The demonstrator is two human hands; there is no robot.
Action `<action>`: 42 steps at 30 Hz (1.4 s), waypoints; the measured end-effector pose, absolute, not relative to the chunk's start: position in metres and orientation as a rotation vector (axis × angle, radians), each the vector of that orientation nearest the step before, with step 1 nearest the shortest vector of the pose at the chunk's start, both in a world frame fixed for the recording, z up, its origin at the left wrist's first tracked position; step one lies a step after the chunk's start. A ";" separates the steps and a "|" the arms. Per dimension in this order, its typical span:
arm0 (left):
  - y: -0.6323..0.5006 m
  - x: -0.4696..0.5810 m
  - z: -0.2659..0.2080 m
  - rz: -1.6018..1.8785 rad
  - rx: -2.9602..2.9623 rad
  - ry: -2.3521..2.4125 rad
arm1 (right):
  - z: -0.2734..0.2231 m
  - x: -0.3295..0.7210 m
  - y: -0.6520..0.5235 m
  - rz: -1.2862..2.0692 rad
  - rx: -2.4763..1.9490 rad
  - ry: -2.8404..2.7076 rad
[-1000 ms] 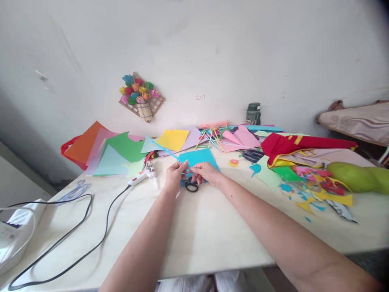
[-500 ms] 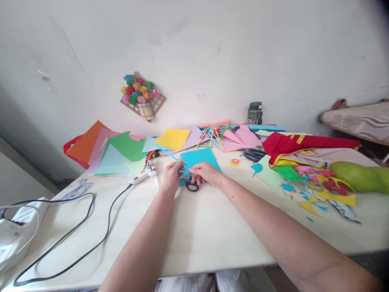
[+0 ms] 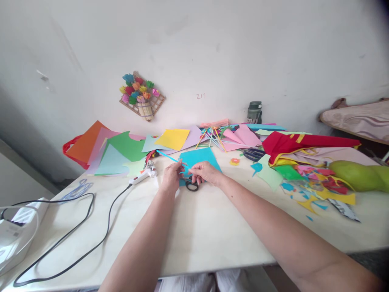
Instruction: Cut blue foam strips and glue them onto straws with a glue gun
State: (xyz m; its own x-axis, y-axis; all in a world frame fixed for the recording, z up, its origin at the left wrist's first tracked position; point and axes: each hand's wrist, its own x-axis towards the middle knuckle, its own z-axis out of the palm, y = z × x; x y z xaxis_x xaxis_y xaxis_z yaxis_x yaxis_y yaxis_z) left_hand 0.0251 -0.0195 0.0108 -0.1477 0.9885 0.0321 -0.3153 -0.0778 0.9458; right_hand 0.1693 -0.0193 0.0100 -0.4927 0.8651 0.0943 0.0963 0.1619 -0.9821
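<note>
A thin blue paper stick [image 3: 166, 155] slants up and leftward out of my left hand [image 3: 172, 175], whose fingers are closed around it. My right hand [image 3: 206, 173] is pinched close by, in line with the stick's lower end; the blue behind makes the exact contact hard to see. Under and behind both hands lies a sheet of blue paper [image 3: 205, 156]. Black-handled scissors [image 3: 192, 186] lie below my fingers, their blades mostly hidden.
A white glue gun [image 3: 143, 175] with a black cord rests left of my hands. Coloured sheets [image 3: 127, 146], a bundle of paper sticks [image 3: 212, 138] and dark-handled scissors [image 3: 253, 154] lie behind. Paper scraps [image 3: 310, 202], red cloth [image 3: 285, 146] and green fruit [image 3: 349, 175] are right.
The far end of the blue paper stick has dipped slightly, so it lies at a flatter angle. Both hands stay in nearly the same place.
</note>
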 end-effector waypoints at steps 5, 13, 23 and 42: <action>-0.016 0.024 0.009 1.510 0.894 1.026 | 0.013 0.171 -0.021 1.298 -0.970 -1.783; -0.013 0.021 0.007 1.579 0.845 1.072 | 0.013 0.176 -0.018 1.237 -1.006 -1.859; -0.014 0.018 0.008 1.553 0.896 1.020 | 0.009 0.179 -0.014 1.361 -0.958 -1.789; -0.013 0.006 0.011 1.636 0.890 0.906 | 0.022 0.174 -0.030 0.028 -1.294 -2.448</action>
